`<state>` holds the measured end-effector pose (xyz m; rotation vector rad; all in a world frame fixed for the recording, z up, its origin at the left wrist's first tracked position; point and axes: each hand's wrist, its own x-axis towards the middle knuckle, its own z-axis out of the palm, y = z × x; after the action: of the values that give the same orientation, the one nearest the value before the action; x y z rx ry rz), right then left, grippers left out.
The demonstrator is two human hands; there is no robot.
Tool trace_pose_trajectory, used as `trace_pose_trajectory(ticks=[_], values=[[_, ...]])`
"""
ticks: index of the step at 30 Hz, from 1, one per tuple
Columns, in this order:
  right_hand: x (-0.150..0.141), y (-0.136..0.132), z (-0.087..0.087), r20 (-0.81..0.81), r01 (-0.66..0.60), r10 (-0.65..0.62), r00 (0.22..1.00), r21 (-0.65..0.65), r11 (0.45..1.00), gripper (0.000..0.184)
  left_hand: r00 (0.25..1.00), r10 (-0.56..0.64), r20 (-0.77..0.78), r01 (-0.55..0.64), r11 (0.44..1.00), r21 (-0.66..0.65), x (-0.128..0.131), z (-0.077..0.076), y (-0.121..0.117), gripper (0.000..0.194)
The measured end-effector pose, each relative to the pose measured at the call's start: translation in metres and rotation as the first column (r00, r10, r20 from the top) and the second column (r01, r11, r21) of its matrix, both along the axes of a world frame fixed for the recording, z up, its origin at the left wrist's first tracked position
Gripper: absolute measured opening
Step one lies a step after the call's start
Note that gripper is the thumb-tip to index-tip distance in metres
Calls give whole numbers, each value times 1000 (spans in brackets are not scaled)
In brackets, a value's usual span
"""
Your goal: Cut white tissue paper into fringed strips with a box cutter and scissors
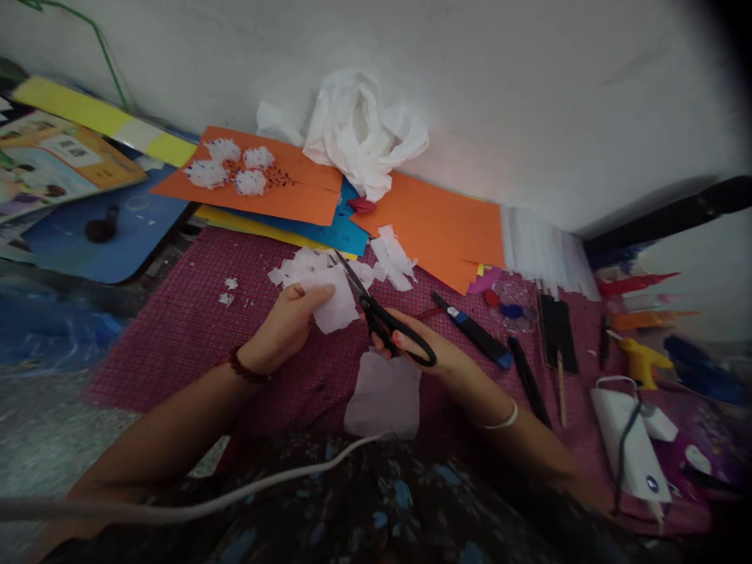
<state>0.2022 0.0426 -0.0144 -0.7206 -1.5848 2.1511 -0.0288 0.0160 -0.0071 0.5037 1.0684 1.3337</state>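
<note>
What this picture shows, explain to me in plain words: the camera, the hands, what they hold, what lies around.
There is no machine here, just a person's two bare hands. The camera is worn on that person's head, looking forward and down, so the forearms enter from below. The left hand holds a piece of white paper. The right hand holds black scissors, their blades at the paper's edge. Beneath is a reddish checked cloth. Farther back lie orange sheets, one bearing white tufts. To the right are a cutter knife and a yellow glue gun.
</note>
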Motion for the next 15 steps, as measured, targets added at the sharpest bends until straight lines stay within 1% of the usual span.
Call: trace_pose_trajectory(ticks=[5,9,15], values=[[-3,0,-3,3,16,-16,1000,21,1000,65,1000,-1,13,1,1000,11,1,4,-1,20],[-3,0,-5,-11,36,-36,999,19,999,59,1000,12,13,-12,1000,5,1,3,-1,21],[-3,2,-5,7,40,-40,999,41,998,63,1000,-3,14,3,1000,-6,1,2,-1,19]])
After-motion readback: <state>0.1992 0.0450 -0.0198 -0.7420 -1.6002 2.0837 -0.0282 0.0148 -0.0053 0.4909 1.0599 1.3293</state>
